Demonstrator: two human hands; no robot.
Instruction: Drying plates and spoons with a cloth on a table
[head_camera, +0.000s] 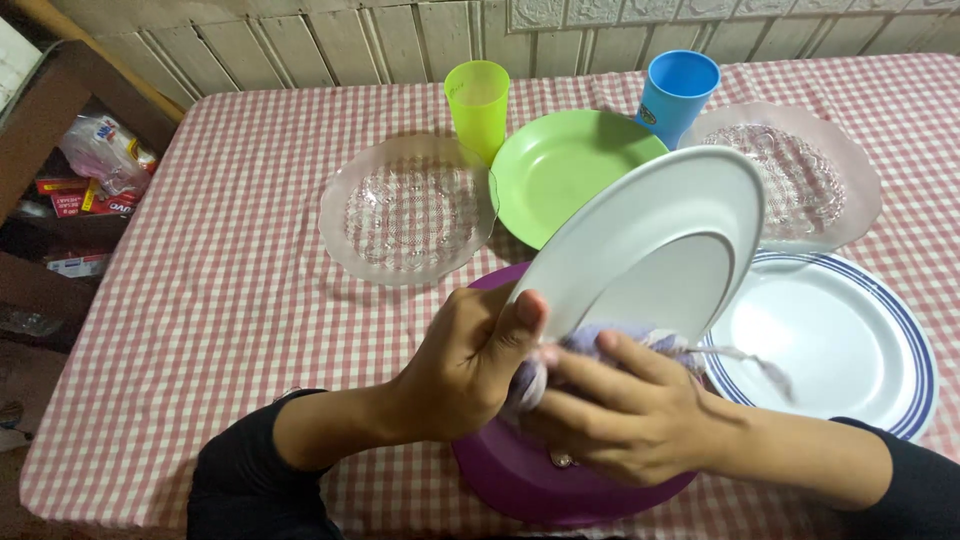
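A table (230, 300) covered with a red-and-white checked cloth fills most of the view, set against a wall of pale, worn boards at the top. To the left of it stands a dark wooden shelf (40, 150) holding a crumpled clear plastic bag (100, 150) with red and blue print, a flat red packet (75, 200) just below that bag, and a paler packet (75, 265) lower down; their lettering is too small to make out.

Above the near edge of the table, the left hand (465, 365) holds a white plate (650, 240) tilted up on its edge, the thumb pressed on the plate's near face and the fingers hidden behind it, so the grip is pinching the rim. The right hand (620, 410) presses a pale purple cloth (590, 345) against the lower part of that plate, fingers curled over the cloth; a loose strand of it trails to the right.

Under both hands lies a purple plate (530, 480). Just to its right sits a white plate with blue rim lines (850, 350). Farther back are a clear glass dish (410, 210), a green plate (560, 170) and another clear glass dish (810, 175) partly behind the raised plate. A yellow-green cup (478, 105) and a blue cup (677, 90) stand upright behind the green plate.
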